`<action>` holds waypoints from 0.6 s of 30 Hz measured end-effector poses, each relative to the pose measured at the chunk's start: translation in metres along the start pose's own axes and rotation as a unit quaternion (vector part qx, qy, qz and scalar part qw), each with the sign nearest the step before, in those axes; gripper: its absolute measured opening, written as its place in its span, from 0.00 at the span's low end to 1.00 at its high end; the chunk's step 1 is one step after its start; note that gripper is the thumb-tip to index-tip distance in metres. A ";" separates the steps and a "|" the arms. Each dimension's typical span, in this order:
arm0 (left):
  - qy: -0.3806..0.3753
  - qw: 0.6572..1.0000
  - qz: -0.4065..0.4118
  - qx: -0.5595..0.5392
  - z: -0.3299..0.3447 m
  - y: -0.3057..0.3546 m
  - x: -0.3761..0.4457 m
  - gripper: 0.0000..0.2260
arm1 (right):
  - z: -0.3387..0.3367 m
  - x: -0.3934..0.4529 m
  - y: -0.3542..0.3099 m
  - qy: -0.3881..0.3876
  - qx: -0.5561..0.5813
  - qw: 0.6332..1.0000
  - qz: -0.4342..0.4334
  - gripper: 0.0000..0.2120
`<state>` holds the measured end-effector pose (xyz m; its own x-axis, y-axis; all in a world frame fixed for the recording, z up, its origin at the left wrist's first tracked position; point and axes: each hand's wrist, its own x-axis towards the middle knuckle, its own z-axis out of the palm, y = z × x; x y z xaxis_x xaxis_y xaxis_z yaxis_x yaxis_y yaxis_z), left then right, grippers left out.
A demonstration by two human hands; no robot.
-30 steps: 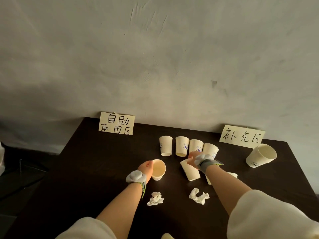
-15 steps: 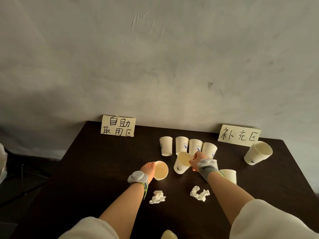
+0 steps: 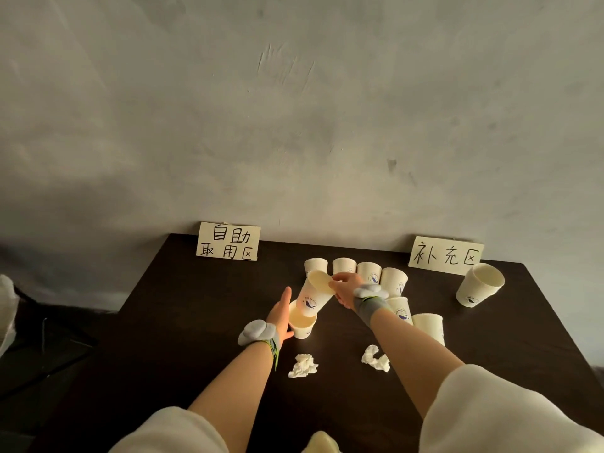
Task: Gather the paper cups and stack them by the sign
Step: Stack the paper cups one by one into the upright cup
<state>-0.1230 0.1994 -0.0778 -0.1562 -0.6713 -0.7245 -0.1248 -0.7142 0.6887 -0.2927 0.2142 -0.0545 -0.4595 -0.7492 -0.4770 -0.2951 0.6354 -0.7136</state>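
My left hand wraps the side of an upright paper cup standing on the dark table. My right hand pinches the rim of a second cup, tilted, with its base just over the mouth of the first. Several more cups stand in a row behind my hands. Two others sit partly hidden behind my right forearm. A leaning cup rests by the right-hand paper sign. The left-hand sign leans on the wall.
Two crumpled tissues lie on the table near my forearms. A grey wall rises directly behind the table. The table's left edge runs diagonally, with dark floor beyond it. A pale object pokes in at the bottom edge.
My right hand picked up a cup from the table, carried it left and tilted it over the cup in my left hand. The left hand stayed on its cup.
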 end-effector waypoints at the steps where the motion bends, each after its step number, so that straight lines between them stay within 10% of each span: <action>1: -0.004 1.000 0.001 -0.001 0.000 0.001 -0.002 0.31 | 0.006 -0.001 0.002 -0.001 -0.005 1.000 -0.003 0.05; 18: 0.012 0.995 0.039 0.087 0.001 -0.020 0.006 0.16 | 0.056 -0.014 0.050 -0.041 -0.056 0.998 0.005 0.17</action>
<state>-0.1226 0.2101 -0.0960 -0.1493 -0.7290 -0.6681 -0.2821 -0.6162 0.7353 -0.2539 0.2455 -0.1125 -0.3945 -0.7520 -0.5281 -0.3848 0.6571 -0.6482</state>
